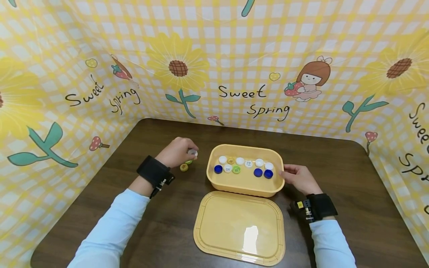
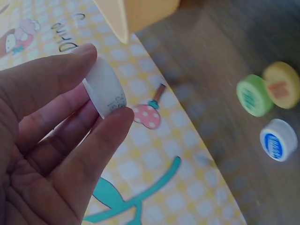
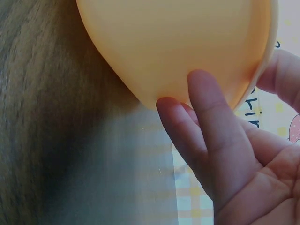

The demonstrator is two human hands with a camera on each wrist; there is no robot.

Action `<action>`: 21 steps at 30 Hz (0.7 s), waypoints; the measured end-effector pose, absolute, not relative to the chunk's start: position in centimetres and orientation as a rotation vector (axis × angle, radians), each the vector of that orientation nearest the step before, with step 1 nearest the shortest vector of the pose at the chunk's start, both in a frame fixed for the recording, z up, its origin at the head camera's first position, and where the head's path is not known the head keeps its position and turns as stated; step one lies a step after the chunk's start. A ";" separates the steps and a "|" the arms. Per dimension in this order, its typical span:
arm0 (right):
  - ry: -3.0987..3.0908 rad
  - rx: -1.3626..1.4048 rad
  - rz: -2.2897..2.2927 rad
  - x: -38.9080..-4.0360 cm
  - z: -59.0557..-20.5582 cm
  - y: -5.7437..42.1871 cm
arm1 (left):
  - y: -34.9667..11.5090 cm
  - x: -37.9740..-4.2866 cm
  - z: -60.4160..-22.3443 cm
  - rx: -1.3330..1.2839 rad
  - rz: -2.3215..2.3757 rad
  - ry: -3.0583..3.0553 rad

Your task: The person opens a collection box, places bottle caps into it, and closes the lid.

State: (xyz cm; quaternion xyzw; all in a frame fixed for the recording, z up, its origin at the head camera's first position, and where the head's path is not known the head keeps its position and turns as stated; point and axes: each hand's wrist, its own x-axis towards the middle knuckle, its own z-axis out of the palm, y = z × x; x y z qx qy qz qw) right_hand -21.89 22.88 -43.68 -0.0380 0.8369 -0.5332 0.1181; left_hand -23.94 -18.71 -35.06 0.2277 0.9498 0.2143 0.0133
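My left hand (image 1: 175,152) pinches a white bottle cap (image 2: 107,86) between thumb and fingertips, above the table left of a yellow plastic box (image 1: 242,188). Faint print shows on the cap's side. Inside the box, caps lie in two rows: white ones and a yellow cap (image 1: 231,160) at the back; blue, white and green in front, with a gap in the front row. At the box's right end, my right hand (image 1: 299,178) grips the wall, thumb at the rim and fingers (image 3: 213,112) against the outside.
Below the left hand lie a green cap (image 2: 254,95), a yellow cap (image 2: 282,84) and a white cap with a blue top (image 2: 278,139). A flat yellow lid (image 1: 239,227) lies in front of the box. Checked cloth (image 1: 234,56) surrounds the dark wooden table (image 1: 161,212).
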 end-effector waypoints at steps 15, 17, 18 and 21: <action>2.468 -0.138 -1.560 -21.9 -43.7 23.1 | -14.2 -25.1 -34.1 0.922 0.637 2.897; 2.466 -0.144 -1.565 -21.9 -43.6 23.1 | -13.6 -25.2 -34.1 0.945 0.619 2.890; 2.465 -0.149 -1.567 -21.9 -43.6 23.1 | -13.3 -25.3 -34.1 0.957 0.610 2.886; 2.464 -0.159 -1.565 -21.9 -43.6 23.1 | -12.4 -25.5 -34.1 0.995 0.593 2.872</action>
